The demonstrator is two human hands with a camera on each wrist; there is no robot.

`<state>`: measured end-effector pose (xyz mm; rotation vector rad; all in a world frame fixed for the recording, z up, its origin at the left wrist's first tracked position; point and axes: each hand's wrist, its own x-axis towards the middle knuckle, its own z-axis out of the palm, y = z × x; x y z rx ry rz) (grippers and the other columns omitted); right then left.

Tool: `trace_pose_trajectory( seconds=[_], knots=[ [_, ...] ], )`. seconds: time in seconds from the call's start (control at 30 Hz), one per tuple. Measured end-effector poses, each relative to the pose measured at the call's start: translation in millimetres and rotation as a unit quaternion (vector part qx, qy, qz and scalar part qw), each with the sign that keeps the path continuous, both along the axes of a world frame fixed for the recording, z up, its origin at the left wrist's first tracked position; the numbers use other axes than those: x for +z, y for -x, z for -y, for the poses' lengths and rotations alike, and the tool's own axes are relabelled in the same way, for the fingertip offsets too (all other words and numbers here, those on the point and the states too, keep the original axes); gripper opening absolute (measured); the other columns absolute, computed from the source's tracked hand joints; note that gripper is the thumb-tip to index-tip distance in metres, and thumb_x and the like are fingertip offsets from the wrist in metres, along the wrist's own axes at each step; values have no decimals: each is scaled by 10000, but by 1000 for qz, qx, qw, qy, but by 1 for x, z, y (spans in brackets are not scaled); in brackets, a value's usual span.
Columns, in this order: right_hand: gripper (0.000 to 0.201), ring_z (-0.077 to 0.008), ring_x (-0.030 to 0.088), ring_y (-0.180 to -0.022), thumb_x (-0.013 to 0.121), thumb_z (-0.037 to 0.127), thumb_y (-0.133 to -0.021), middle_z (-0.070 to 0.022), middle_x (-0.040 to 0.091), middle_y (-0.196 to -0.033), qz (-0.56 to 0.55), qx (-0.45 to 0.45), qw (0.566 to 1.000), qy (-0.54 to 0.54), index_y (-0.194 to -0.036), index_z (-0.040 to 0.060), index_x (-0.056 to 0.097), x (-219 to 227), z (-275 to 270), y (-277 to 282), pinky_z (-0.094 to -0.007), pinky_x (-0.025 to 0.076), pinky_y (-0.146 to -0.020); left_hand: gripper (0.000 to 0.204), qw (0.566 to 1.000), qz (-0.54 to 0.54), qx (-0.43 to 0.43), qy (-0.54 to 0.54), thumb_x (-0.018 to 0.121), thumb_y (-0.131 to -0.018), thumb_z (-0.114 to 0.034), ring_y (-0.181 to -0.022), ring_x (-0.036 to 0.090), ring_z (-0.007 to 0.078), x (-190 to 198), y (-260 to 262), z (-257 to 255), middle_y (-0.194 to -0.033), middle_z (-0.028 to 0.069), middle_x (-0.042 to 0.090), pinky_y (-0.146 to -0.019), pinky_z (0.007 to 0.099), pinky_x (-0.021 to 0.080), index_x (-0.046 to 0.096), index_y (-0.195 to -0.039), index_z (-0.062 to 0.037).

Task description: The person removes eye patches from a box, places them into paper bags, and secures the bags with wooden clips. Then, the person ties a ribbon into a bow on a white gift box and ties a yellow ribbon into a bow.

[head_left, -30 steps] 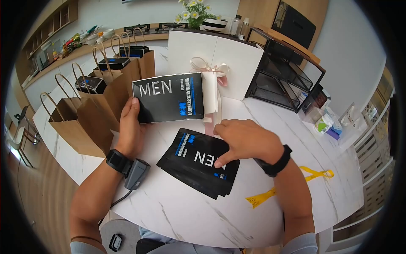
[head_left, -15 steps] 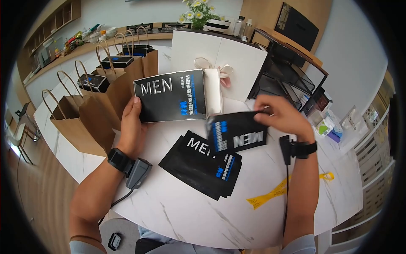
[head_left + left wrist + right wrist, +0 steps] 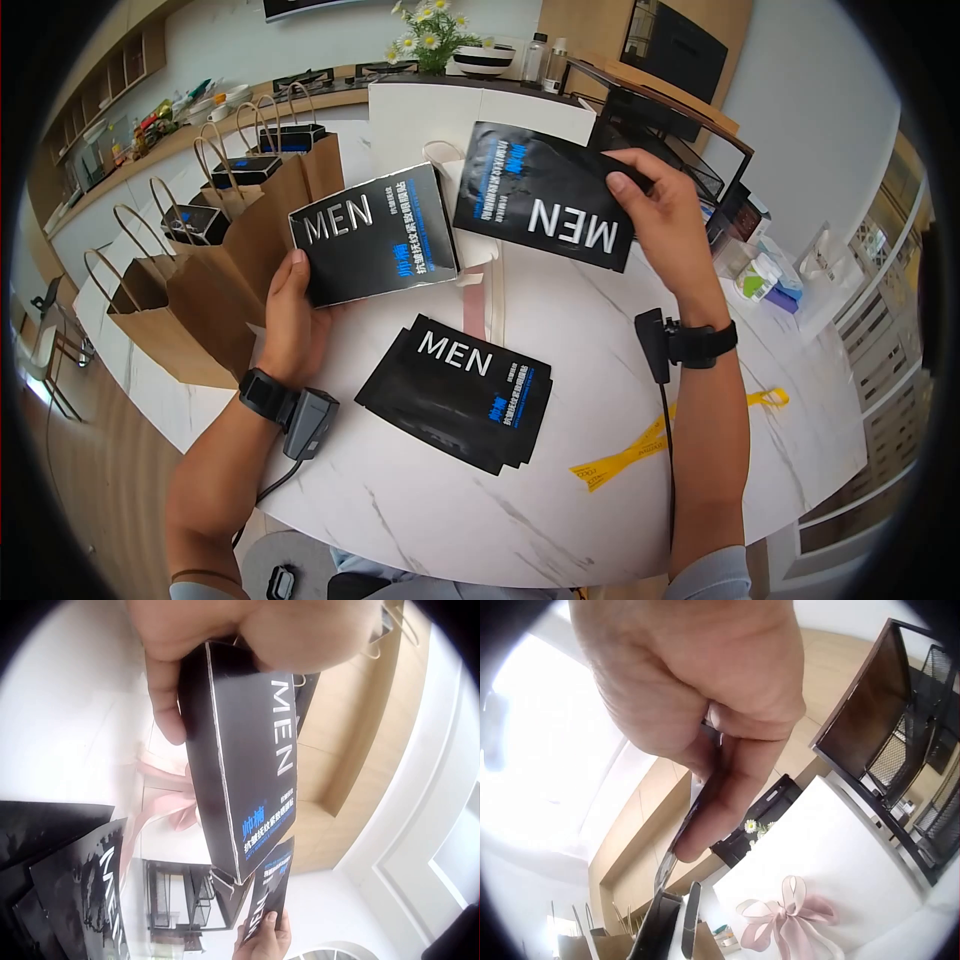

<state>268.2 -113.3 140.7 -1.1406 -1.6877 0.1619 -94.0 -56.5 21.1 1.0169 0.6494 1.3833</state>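
Note:
My left hand [image 3: 292, 318] grips the lower left side of a black MEN box [image 3: 375, 235], held tilted above the table. The left wrist view shows the fingers wrapped round one end of the box [image 3: 240, 757]. My right hand [image 3: 665, 215] pinches a black sachet [image 3: 545, 195] by its edge, with the lettering upside down in the head view, right beside the box's right end. In the right wrist view the sachet [image 3: 694, 814] is edge-on between the thumb and fingers of the hand [image 3: 705, 712]. Several overlapping black sachets [image 3: 455, 395] lie on the marble table.
Brown paper bags [image 3: 185, 315] with black boxes in some stand at the left. Behind is a white box [image 3: 832, 870] with a pink bow [image 3: 787, 919]. A black mesh rack [image 3: 680, 150] stands at the right, and a yellow ribbon [image 3: 625, 455] lies near the right forearm.
The right hand has taken the top sachet off the pile and lifted it up beside the box. The box, still in the left hand, is now more tilted.

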Motion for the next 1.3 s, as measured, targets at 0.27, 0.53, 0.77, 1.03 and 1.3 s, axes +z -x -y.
trace_pose_trajectory(
  seconds=[0.27,0.53,0.77,1.03,1.3],
  knots=[
    [148,-36,594,-733,599,74,-1019,2,678,-851,-66,81,993,62,-1105,-24,668,-5,1,17,-218,503,-654,413,1000,-5,-6,-2,355,-1129,-352,-1158,644,253,5,-1,5,-1307,118,621,-986,465,553,521,-1339,-37],
    [141,-116,574,-545,642,113,-990,-85,634,-679,115,40,977,175,-1069,1,671,2,14,34,-282,447,-515,409,999,-34,-18,-9,356,-1130,-359,-1157,639,204,5,-2,4,-1267,84,632,-994,440,553,538,-1324,-49],
    [129,-107,681,-669,648,35,-976,-63,677,-854,-48,227,936,264,-1073,-38,602,-8,10,48,-234,543,-604,412,999,-38,-32,-15,372,-1129,-351,-1164,630,179,6,-6,7,-1280,65,631,-997,418,548,533,-1370,-58],
    [36,-132,709,-624,633,-23,-936,-101,701,-774,-95,161,945,267,-951,-32,602,-28,3,88,-235,543,-514,416,998,-40,-52,-5,364,-1131,-350,-1167,628,175,12,-8,12,-1292,62,627,-996,411,543,528,-1382,-63],
    [216,-184,696,-561,708,134,-907,-133,676,-644,159,-34,978,134,-775,-10,617,-32,2,79,-317,509,-516,446,998,-42,-41,-13,365,-1127,-378,-1214,611,194,5,-2,5,-1339,84,618,-1032,406,517,520,-1387,-51]
  ],
)
